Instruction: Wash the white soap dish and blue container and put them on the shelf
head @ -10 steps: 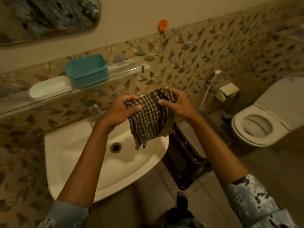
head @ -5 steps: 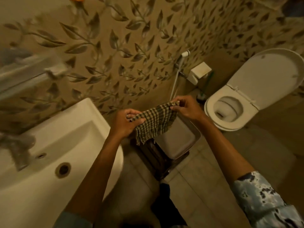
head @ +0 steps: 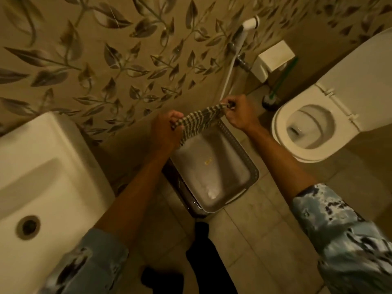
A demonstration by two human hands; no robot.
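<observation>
A checked cloth [head: 196, 122] is stretched between my two hands, low over a grey metal tray [head: 250, 166] on the floor. My left hand [head: 165, 132] grips the cloth's left end. My right hand [head: 237, 112] pinches its right end. The white soap dish, the blue container and the shelf are out of view.
The white sink [head: 46, 179] fills the left side, its drain [head: 28, 227] near the bottom left. An open toilet [head: 305, 132] stands at the right, a green-handled brush [head: 272, 98] and a hand sprayer [head: 250, 23] beside it. Leaf-patterned tiles cover the wall behind.
The view has swung right and down, away from the shelf with the dish and container. Both hands carried the cloth from over the sink to above the tray and pulled it out flatter.
</observation>
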